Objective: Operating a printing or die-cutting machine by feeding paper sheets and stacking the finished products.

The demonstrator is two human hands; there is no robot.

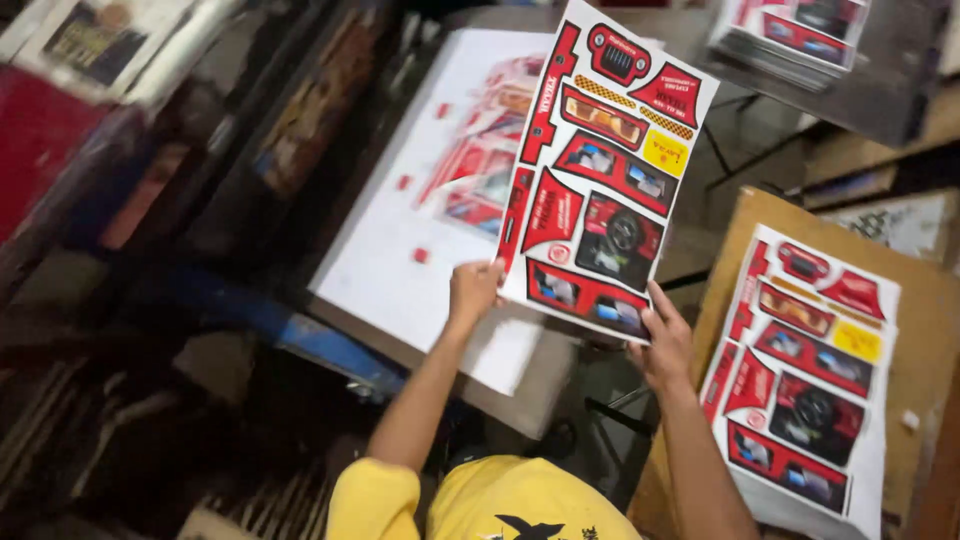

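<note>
Hands hold a printed red sheet (pixel 600 170) up in the air: left hand (pixel 473 290) with its grip pinched on the lower left edge, right hand (pixel 664 345) clamped on the bottom edge. Beneath lies a white board (pixel 400 240) on the desk (pixel 520 400). Just right, a stack of like sheets (pixel 805 380) rests on brown cardboard (pixel 925 330); another stack (pixel 795 30) sits well apart behind.

Yellow short-sleeved shirt (pixel 480 500), black print
</note>
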